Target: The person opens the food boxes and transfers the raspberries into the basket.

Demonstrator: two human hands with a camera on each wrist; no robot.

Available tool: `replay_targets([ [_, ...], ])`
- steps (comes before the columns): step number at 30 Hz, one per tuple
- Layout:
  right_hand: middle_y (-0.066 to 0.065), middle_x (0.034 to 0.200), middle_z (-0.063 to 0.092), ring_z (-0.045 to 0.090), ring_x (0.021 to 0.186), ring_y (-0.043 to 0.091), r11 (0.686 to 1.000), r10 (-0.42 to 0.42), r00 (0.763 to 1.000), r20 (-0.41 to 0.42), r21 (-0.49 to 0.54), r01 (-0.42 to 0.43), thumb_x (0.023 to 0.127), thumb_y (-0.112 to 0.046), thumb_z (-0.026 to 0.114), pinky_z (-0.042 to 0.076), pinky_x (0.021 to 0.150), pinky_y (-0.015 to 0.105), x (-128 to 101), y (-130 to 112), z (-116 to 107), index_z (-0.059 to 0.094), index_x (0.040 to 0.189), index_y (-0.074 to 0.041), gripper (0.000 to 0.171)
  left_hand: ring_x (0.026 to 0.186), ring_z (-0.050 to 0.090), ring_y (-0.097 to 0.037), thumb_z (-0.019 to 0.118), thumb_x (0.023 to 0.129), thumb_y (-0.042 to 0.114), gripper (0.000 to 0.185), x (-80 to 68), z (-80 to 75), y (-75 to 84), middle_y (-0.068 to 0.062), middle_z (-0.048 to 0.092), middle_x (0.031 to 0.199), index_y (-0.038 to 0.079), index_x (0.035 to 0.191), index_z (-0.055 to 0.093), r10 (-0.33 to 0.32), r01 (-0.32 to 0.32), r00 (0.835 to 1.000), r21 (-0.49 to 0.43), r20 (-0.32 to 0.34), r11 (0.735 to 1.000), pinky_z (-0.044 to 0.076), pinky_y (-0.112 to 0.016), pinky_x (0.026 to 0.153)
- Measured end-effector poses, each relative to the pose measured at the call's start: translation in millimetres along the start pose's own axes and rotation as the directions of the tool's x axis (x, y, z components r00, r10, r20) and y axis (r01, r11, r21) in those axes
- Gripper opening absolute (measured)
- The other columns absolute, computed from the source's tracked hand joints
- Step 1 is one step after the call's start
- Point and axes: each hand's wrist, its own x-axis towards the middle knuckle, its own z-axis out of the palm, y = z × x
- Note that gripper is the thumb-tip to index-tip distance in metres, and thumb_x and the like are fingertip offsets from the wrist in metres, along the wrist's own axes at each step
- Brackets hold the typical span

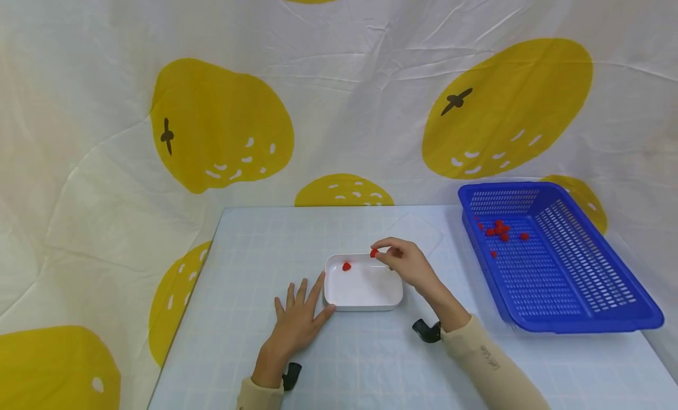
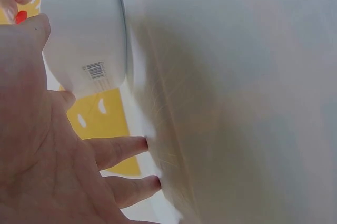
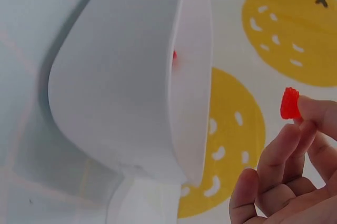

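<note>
Here, the right hand (image 1: 409, 263) pinches a small red raspberry-shaped piece (image 1: 374, 253) above the far rim of a shallow white rectangular dish (image 1: 364, 304).
The left hand (image 1: 296, 322) lies flat, fingers straight, its thumb touching the dish's left wall; a second red piece (image 1: 346, 266) rests inside.

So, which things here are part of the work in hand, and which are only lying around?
In the work:
- right hand, pinching a red piece
- white dish, one red piece already inside
- left hand, flat against the dish's left side
- blue basket with more red pieces

Only around:
- lemon-print cloth behind
- table surface
</note>
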Motion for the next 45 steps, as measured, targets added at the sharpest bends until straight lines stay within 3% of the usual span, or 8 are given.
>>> replay_targets([
  [6,0.016,0.075,0.057,0.055,0.079,0.046,1.0,0.006,0.999,-0.031,0.0,-0.006,0.096,-0.022,0.07,0.041,0.054,0.028,-1.6,3.1,-13.6,0.074,0.114,-0.018,0.019,0.146,0.012,-0.053,0.046,0.094,0.07,0.081,-0.4,0.4,-0.5,-0.022,0.026,0.16,0.034,0.161,0.017,-0.001,0.001,1.0,-0.004,-0.002,1.0,0.001,-0.078,0.106],
  [11,0.02,0.079,0.058,0.055,0.079,0.043,1.0,0.006,0.999,-0.052,-0.011,-0.007,0.097,-0.022,0.069,0.042,0.056,0.029,-4.0,4.9,-25.1,0.073,0.117,-0.015,0.022,0.146,0.011,-0.053,0.045,0.094,0.071,0.082,-0.3,1.2,-0.8,-0.022,0.026,0.161,0.035,0.161,0.016,-0.004,0.004,1.0,0.0,-0.001,1.0,0.001,-0.078,0.106],
  [17,0.013,0.078,0.058,0.056,0.079,0.04,0.999,0.026,0.997,-0.077,-0.03,-0.028,0.097,-0.022,0.068,0.041,0.057,0.029,-7.3,10.1,-39.6,0.072,0.12,-0.012,0.025,0.146,0.012,-0.053,0.045,0.094,0.071,0.081,0.3,1.2,-1.2,-0.022,0.026,0.16,0.035,0.161,0.016,0.002,-0.002,1.0,0.004,-0.007,1.0,0.001,-0.078,0.106],
  [25,0.013,0.079,0.055,0.056,0.078,0.036,0.998,0.008,0.992,-0.124,-0.053,-0.014,0.098,-0.023,0.067,0.04,0.059,0.029,-12.8,3.9,-63.6,0.071,0.121,-0.009,0.027,0.146,0.012,-0.053,0.045,0.094,0.071,0.082,0.9,1.8,-1.2,-0.022,0.027,0.16,0.034,0.161,0.016,0.007,-0.007,1.0,0.001,-0.009,1.0,0.001,-0.078,0.106],
  [36,0.008,0.08,0.055,0.056,0.074,0.023,0.997,-0.008,0.976,-0.218,-0.072,-0.008,0.098,-0.03,0.067,0.042,0.058,0.027,-25.8,-4.1,-121.6,0.068,0.126,-0.008,0.036,0.146,0.011,-0.053,0.046,0.095,0.07,0.081,1.1,0.7,-0.2,-0.022,0.026,0.16,0.034,0.161,0.016,0.017,-0.017,1.0,-0.012,-0.011,1.0,0.001,-0.078,0.106],
  [45,0.008,0.082,0.057,0.059,0.08,0.023,0.99,0.049,0.955,-0.294,-0.109,-0.084,0.099,-0.037,0.064,0.051,0.06,0.029,-35.6,8.2,-173.7,0.064,0.131,-0.01,0.042,0.146,0.01,-0.052,0.045,0.094,0.07,0.081,0.1,2.2,-1.7,-0.022,0.025,0.16,0.035,0.161,0.015,0.006,-0.006,1.0,-0.015,-0.002,1.0,0.0,-0.078,0.106],
])
